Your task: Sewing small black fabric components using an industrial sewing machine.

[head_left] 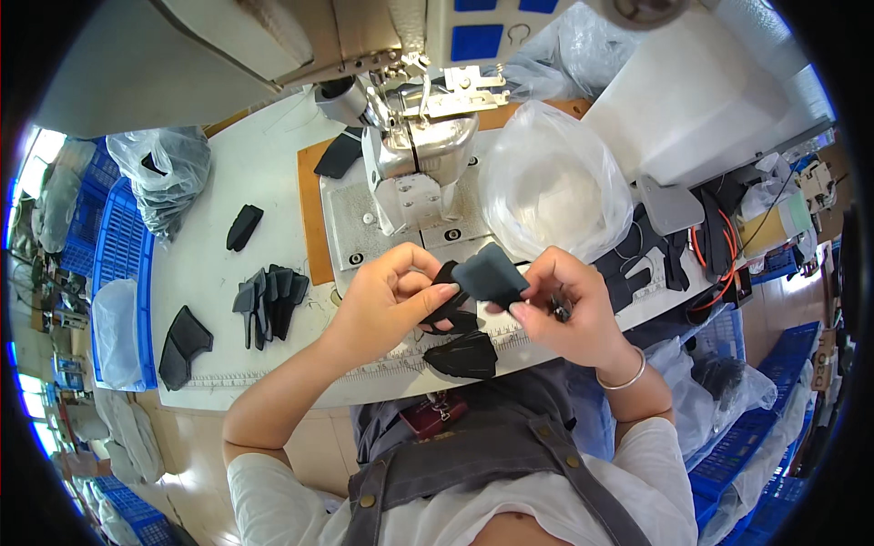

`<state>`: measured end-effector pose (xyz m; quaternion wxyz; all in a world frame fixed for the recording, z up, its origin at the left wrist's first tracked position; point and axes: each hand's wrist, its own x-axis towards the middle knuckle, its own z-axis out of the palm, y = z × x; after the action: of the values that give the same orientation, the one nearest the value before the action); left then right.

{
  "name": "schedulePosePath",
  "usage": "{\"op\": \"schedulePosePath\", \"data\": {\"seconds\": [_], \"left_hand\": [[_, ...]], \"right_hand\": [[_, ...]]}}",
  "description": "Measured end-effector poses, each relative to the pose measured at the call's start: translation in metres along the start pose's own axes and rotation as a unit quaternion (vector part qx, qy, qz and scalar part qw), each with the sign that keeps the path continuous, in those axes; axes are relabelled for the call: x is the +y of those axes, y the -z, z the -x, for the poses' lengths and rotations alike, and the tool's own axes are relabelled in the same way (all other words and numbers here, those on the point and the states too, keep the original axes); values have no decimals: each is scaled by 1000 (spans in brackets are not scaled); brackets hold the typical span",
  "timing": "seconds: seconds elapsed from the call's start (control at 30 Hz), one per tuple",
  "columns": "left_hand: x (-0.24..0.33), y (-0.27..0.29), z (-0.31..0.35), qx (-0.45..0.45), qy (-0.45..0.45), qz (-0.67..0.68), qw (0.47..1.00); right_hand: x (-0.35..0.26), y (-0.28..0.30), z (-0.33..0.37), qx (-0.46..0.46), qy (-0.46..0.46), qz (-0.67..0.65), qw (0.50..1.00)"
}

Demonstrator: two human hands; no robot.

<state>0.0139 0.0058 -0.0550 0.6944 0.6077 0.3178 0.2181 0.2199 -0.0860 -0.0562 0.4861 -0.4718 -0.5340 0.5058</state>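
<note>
In front of the sewing machine, both hands hold dark cut fabric pieces above the table edge. My left hand pinches a black fabric piece between thumb and fingers. Against it lies a dark grey-green fabric piece, its lower right corner gripped by my right hand. A small dark, shiny object shows in the right palm; its kind I cannot make out. Right below the hands, more black pieces lie over the ruler strip.
At left on the white table lie a fanned stack of dark pieces and several single ones. A clear plastic bag stands right of the machine. Blue crates flank the table, and dark scraps with an orange cord lie at right.
</note>
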Motion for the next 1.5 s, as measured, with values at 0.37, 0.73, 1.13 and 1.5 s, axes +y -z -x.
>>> {"op": "schedulePosePath", "data": {"seconds": [0.37, 0.73, 1.13, 1.5], "left_hand": [[37, 4, 13, 64, 3, -23, 998], [50, 15, 17, -73, -111, -100, 986], [51, -1, 3, 110, -303, -278, 905], [45, 8, 0, -71, -120, 84, 987]], "right_hand": [[-9, -9, -6, -23, 17, 15, 999], [7, -37, -16, 101, 62, -75, 990], [1, -51, -16, 177, 158, -57, 970], [-13, -48, -18, 90, 119, -27, 988]]}}
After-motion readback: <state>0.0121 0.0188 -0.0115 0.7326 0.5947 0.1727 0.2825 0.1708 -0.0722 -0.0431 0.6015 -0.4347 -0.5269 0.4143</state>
